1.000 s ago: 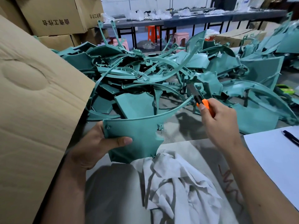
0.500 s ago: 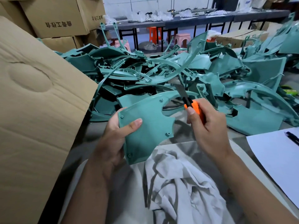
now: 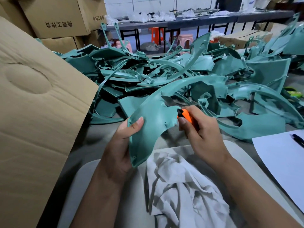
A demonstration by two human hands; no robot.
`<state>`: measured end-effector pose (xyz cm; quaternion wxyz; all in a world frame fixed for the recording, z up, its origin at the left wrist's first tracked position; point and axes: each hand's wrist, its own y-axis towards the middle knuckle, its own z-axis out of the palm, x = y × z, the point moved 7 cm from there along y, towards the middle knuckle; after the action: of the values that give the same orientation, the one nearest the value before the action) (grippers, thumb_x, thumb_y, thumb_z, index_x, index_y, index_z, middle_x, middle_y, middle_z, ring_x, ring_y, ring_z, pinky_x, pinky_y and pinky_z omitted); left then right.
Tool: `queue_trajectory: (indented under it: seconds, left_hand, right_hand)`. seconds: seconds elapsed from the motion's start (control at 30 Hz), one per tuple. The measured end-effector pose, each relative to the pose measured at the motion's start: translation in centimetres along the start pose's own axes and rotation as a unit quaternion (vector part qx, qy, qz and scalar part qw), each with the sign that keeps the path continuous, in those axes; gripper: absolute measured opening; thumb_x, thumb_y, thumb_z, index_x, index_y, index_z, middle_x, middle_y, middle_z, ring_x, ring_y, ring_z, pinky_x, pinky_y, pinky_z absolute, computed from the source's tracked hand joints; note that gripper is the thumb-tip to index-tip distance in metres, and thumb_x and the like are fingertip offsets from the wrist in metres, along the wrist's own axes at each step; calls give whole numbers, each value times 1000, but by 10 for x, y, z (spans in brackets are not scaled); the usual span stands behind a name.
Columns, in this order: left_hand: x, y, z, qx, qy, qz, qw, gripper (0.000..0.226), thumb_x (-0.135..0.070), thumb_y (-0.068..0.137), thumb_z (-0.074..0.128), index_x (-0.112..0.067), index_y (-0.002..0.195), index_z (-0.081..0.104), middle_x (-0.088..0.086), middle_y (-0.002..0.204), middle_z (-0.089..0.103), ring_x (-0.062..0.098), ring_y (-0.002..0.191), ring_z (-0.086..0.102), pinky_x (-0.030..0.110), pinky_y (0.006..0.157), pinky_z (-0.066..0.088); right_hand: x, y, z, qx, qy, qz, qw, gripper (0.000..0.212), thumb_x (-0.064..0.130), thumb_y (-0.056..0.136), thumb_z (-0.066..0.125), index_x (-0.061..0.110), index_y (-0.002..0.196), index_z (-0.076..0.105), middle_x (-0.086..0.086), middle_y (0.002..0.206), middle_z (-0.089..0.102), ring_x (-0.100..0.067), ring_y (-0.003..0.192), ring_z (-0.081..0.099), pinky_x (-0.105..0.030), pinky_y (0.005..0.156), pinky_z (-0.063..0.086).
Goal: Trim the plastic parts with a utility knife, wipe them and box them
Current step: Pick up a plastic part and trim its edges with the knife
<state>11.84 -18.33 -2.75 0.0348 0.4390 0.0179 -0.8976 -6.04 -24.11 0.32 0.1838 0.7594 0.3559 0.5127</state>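
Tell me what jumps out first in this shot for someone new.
The sprawling heap of teal plastic parts across the far half of the table draws the eye first. Front and centre, the left hand grips a curved teal plastic panel while the right hand holds an orange utility knife, blade at the panel's inner edge. A crumpled white cloth lies below; a brown cardboard flap fills the left.

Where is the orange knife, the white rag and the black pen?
Orange utility knife (image 3: 187, 116), head view, on its orange handle.
Crumpled white rag (image 3: 184, 191), head view, on its middle folds.
Black pen (image 3: 298, 139), head view, on its barrel.
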Motion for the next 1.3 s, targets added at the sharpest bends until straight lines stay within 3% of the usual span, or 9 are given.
queue_trajectory:
  seconds: [0.2,0.33,0.47,0.6,0.73,0.9,1.07,1.23,1.3]
  left_hand:
    - [9,-3,6,6,-24,-19,1000,18,-19,93,65,-16,100,81,3,93,77,12,76,75,20,62,58]
    - [17,0,12,22,-105,-36,994,14,-13,83,77,-7,94,81,6,87,76,13,75,75,18,66,58]
    - [23,2,17,31,-192,-80,978,29,-7,72,88,4,97,77,11,83,74,15,71,74,19,62,58]
    - [23,5,-3,-48,-61,-39,996,24,-28,79,75,-14,97,68,-5,76,73,5,67,71,16,57,54]
    - [14,1,2,12,-151,-49,987,32,-12,74,86,-5,103,79,7,96,76,13,85,75,20,72,59]
    - [10,-1,7,28,-100,-20,994,23,-15,82,78,-11,104,80,3,101,76,13,90,75,20,76,58]
    - [10,2,6,17,-146,-33,989,42,-9,69,88,-3,109,77,10,109,76,18,97,75,23,78,59]
    - [6,-1,0,-6,-151,-36,988,20,-8,79,77,-3,98,78,9,92,74,16,79,75,19,66,58]
    - [3,-4,-3,-32,-118,-35,992,15,-10,85,67,-6,91,80,6,85,72,15,70,73,18,61,57]
  right_hand:
    - [-3,-1,-2,-58,-40,20,997,12,28,107,50,20,100,56,3,72,61,-10,59,52,-16,55,34]
    - [-4,-1,-3,-57,-41,15,997,21,33,106,51,14,104,59,1,75,62,-14,64,57,-20,57,40]
    - [-5,0,-1,-46,-53,2,998,24,35,106,51,13,107,60,4,77,61,-10,66,55,-21,59,40]
    - [-9,0,-2,-17,-50,-5,999,14,31,107,55,19,106,60,4,77,62,-14,67,59,-29,59,45]
    - [-9,-1,-7,-17,-32,-8,999,11,30,109,54,25,100,58,11,74,56,-15,65,54,-25,57,38]
    - [-10,0,-8,-56,-67,7,996,17,35,108,52,21,101,59,16,75,56,-7,66,54,-14,58,36]
    - [-12,-1,-1,-19,-64,5,998,7,32,107,57,27,102,57,16,70,54,-6,62,52,-14,54,34]
    - [-16,0,0,33,-50,-12,998,7,29,107,57,24,103,61,11,75,60,-15,64,56,-31,55,42]
    - [-15,2,-2,45,-51,-39,997,9,26,106,58,19,106,64,14,77,59,-12,65,55,-26,57,40]
